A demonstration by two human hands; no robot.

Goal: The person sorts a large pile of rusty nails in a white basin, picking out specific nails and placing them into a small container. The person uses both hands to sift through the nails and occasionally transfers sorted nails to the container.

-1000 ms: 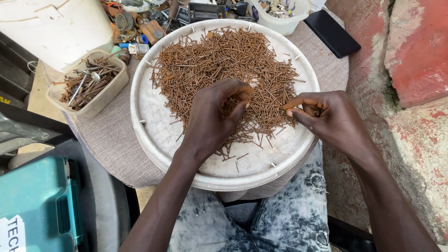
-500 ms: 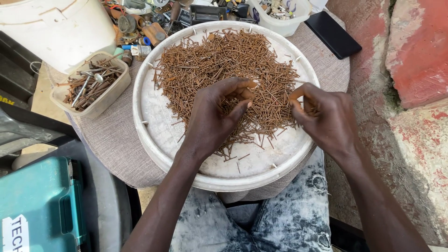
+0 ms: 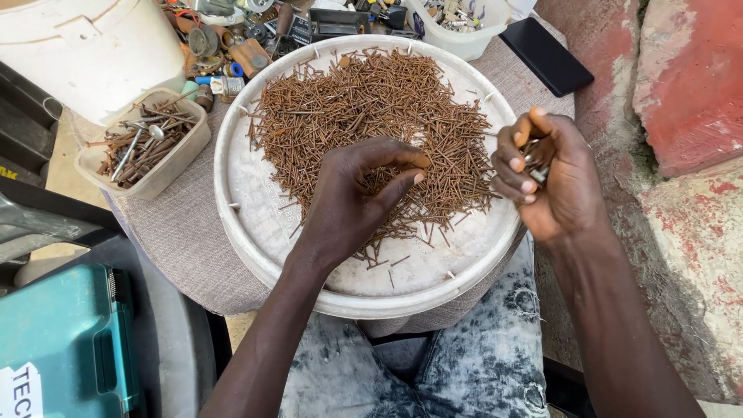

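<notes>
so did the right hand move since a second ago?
Yes. The right hand pulled off the nail pile, outward past the round tray's rim, cupping a few nails.

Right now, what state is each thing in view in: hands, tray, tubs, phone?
Left hand: on the nail pile, thumb and forefinger pinching at nails.
Right hand: raised at the tray's right edge, fingers curled round a few nails.
Round tray: flat, upper part heaped with rusty nails, lower part nearly bare.
Small tub: open, partly filled with bigger nails.
White bucket: contents hidden.
Phone: lying flat, screen dark.
</notes>
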